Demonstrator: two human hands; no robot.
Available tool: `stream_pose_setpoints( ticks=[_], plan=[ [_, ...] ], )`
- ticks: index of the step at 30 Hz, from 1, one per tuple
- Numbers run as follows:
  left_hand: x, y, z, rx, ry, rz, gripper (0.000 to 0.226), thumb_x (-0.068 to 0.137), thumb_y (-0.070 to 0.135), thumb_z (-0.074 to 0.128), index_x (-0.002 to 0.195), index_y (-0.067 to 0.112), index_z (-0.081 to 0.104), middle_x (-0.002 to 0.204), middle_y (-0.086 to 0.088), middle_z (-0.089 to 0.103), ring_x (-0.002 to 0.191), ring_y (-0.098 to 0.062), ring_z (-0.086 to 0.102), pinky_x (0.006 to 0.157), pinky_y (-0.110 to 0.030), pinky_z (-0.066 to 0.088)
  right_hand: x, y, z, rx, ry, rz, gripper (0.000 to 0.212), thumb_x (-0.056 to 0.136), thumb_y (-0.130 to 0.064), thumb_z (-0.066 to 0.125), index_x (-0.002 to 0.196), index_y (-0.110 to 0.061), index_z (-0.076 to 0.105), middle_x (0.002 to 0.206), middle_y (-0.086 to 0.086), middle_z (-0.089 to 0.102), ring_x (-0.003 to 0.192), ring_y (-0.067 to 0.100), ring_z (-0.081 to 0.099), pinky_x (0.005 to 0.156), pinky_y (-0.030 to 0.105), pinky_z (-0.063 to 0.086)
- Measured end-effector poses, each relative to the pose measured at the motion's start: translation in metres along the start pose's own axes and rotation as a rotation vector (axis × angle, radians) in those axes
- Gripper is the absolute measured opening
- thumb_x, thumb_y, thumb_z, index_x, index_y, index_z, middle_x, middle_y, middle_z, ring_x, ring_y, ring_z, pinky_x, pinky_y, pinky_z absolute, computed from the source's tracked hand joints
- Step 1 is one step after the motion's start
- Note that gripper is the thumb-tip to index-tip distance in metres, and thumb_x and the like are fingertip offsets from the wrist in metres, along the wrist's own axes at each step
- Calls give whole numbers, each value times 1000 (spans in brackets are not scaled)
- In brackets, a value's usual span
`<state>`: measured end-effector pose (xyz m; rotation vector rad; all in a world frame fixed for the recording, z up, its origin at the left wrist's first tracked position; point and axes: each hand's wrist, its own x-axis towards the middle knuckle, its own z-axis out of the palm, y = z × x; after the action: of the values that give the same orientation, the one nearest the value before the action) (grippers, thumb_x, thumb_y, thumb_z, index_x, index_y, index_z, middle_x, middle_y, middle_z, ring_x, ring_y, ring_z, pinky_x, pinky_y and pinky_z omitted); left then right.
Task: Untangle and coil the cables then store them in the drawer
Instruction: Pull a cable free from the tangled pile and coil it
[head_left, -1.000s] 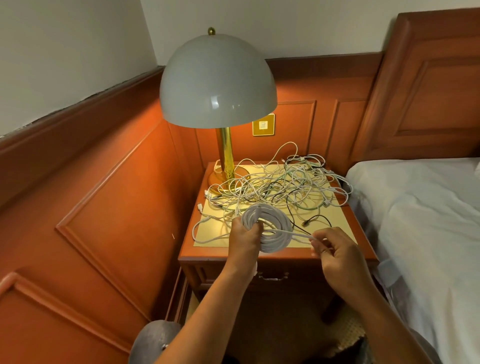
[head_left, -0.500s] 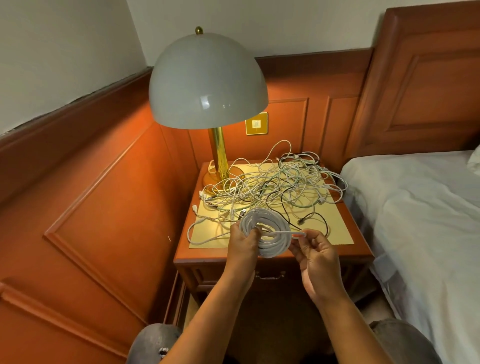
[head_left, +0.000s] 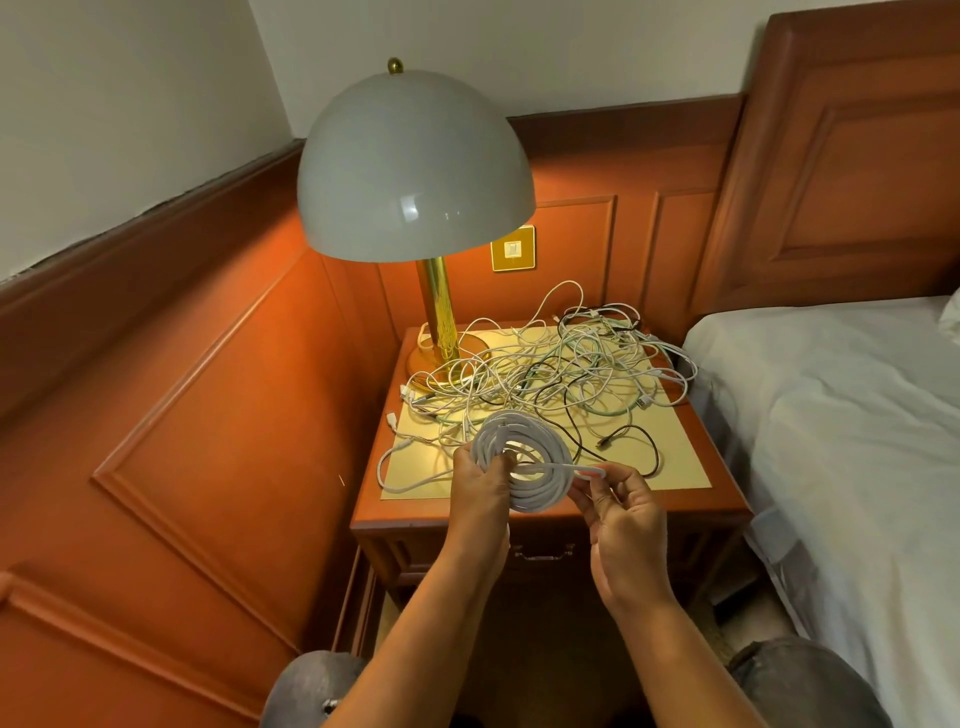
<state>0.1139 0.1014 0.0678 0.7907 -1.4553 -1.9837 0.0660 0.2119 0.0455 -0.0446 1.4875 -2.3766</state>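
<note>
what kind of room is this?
Likely a hotel room or bedroom: a made bed against a wooden headboard, a nightstand carrying a dome lamp, and wood wall panelling.

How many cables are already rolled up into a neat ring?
1. The white coil is held above the nightstand's front edge by the left hand; the right hand pinches its loose end. The tangled pile behind might hide others.
</note>
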Motion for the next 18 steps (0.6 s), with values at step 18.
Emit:
stream_pose_setpoints(
  ticks=[18],
  plan=[
    [13, 1, -15, -262, -55, -91, 32, 95, 1, 49, 127, 2, 48, 110, -23, 63, 89, -25, 66, 75, -31, 58, 14, -16, 12, -352, -207, 68, 27, 103, -18, 39, 99, -9, 65, 98, 10, 72, 97, 22, 68, 90, 37, 54]
  ],
)
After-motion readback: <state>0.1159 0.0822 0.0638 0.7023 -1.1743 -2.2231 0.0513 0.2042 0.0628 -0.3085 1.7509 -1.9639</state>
